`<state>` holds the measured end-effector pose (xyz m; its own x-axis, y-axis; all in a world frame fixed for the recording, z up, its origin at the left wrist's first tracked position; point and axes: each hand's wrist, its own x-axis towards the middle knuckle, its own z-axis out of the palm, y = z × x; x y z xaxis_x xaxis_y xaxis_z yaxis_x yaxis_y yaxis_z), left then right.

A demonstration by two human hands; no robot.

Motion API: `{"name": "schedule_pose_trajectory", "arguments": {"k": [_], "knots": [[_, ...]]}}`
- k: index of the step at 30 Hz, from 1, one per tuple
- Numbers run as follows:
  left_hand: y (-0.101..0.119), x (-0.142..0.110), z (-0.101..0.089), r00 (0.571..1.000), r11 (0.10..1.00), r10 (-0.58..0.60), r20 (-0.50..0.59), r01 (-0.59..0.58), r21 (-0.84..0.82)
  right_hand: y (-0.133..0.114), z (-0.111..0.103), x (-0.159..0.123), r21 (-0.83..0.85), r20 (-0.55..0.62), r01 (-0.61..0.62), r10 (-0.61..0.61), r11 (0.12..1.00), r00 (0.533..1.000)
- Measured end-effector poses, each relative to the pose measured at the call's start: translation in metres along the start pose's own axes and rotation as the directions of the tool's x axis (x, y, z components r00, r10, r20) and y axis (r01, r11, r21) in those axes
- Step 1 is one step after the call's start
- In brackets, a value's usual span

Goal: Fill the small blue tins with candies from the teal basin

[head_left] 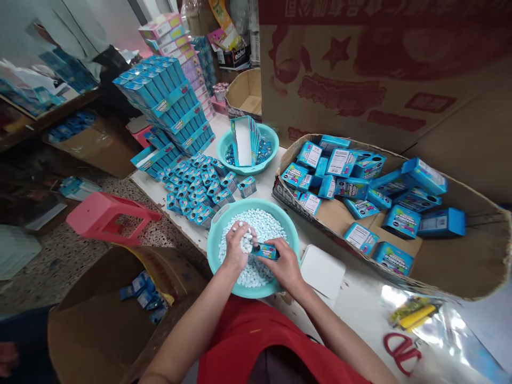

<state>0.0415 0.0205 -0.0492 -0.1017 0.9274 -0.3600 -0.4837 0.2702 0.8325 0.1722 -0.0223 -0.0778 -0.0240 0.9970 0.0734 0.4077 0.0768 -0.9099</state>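
Note:
A turquoise basin point(294, 226) full of small pale candies point(256, 274) stands in front of me on the table. Over it, my left hand point(239, 248) is cupped around a heap of these candies. My right hand point(286, 261) grips a small blue candy box point(267, 250), tilted on its side with one end toward the candies in my left hand. Whether candies are inside that box is hidden. Just beyond the basin stand many small blue boxes point(200, 186) packed close together, with one box point(247, 186) slightly apart at their right.
A cut-down carton point(460, 266) with blue boxes lies at right; a white scale-like pad point(323, 270) is beside the basin. Behind are a second basin point(272, 140) and stacked display boxes point(172, 106). Red scissors point(402, 352) lie front right. A red stool point(108, 216) stands left.

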Motion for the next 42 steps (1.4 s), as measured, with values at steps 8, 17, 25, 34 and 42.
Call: {"name": "schedule_pose_trajectory", "arguments": {"k": [8, 17, 25, 34, 42], "knots": [[0.005, 0.004, 0.018, 0.986, 0.995, 0.091, -0.138, -0.096, -0.031, -0.019, 0.001, 0.002, -0.103, 0.003, 0.013, -0.012, 0.995, 1.000], [0.004, 0.004, 0.021, 0.986, 0.995, 0.087, -0.145, -0.092, -0.026, -0.020, -0.010, 0.006, -0.091, 0.015, -0.011, 0.012, 0.996, 1.000], [0.004, -0.004, 0.029, 0.979, 0.991, 0.136, -0.149, -0.136, 0.007, -0.024, -0.013, 0.004, -0.039, 0.005, 0.012, -0.012, 0.999, 1.000], [-0.002, -0.006, 0.032, 0.973, 0.983, 0.182, -0.142, -0.179, 0.034, -0.020, -0.016, 0.003, -0.025, -0.010, -0.002, 0.002, 1.000, 1.000], [-0.017, 0.002, 0.027, 0.964, 0.974, 0.208, -0.167, -0.188, 0.128, -0.006, -0.009, 0.004, 0.002, -0.015, -0.030, 0.030, 1.000, 0.999]]}}
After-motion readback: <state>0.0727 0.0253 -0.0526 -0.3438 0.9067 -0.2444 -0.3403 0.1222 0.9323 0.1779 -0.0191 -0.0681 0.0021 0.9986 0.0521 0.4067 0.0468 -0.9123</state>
